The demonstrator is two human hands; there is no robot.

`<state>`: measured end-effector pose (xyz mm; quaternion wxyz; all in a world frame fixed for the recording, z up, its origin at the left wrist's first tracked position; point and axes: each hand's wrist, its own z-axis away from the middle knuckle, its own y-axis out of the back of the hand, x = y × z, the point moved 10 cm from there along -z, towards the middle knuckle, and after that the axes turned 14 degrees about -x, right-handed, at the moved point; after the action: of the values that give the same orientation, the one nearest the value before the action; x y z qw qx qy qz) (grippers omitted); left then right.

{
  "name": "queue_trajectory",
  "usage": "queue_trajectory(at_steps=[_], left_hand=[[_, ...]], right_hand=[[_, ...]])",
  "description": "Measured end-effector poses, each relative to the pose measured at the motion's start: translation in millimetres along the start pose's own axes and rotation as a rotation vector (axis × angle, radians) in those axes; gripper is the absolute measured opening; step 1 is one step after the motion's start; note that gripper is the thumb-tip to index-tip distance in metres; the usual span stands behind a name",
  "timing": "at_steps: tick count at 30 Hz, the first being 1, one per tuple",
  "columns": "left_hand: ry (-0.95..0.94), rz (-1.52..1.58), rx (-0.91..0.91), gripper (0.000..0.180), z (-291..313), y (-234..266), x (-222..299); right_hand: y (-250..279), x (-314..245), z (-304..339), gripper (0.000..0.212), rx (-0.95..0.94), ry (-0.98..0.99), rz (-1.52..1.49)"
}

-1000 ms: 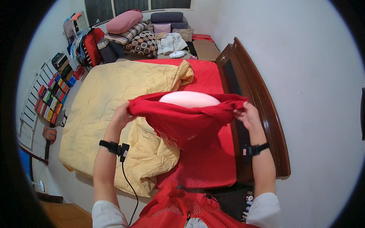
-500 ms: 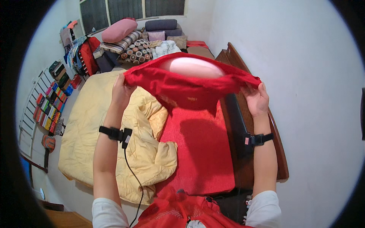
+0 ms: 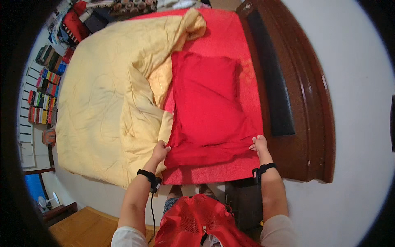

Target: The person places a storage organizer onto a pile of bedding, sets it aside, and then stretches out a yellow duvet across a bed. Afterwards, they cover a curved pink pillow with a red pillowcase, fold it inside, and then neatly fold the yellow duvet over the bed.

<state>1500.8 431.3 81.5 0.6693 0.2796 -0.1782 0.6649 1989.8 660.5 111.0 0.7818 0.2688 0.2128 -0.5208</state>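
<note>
A red pillow [image 3: 207, 99] in its red pillowcase lies flat on the red bedsheet [image 3: 230, 33], lengthwise along the bed near the headboard. My left hand [image 3: 160, 150] grips the near left corner of the pillowcase's loose end. My right hand [image 3: 259, 144] grips the near right corner. The slack open end of the case [image 3: 205, 151] stretches between my two hands at the bed's near edge. Both wrists wear black bands.
A rumpled yellow duvet [image 3: 103, 94] covers the bed's left part, folded back beside the pillow. A dark wooden headboard [image 3: 296, 94] with a black pad runs along the right, against a white wall. Shelves of books [image 3: 41, 99] stand far left. Clothes pile at the far end.
I have brought the pillow down from the air in front of me and laid it flat on the bed. Both hands still hold the case's open end, now low at the bed's edge.
</note>
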Motion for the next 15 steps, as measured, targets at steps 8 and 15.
queue_trajectory(at_steps=[8,15], left_hand=[[-0.085,0.042,0.185,0.023,-21,5,-100],[-0.181,-0.76,0.485,0.039,14,-40,47]], right_hand=[[8,85,-23,0.019,0.042,0.05,0.168],[15,62,-20,0.041,0.331,0.063,0.869]])
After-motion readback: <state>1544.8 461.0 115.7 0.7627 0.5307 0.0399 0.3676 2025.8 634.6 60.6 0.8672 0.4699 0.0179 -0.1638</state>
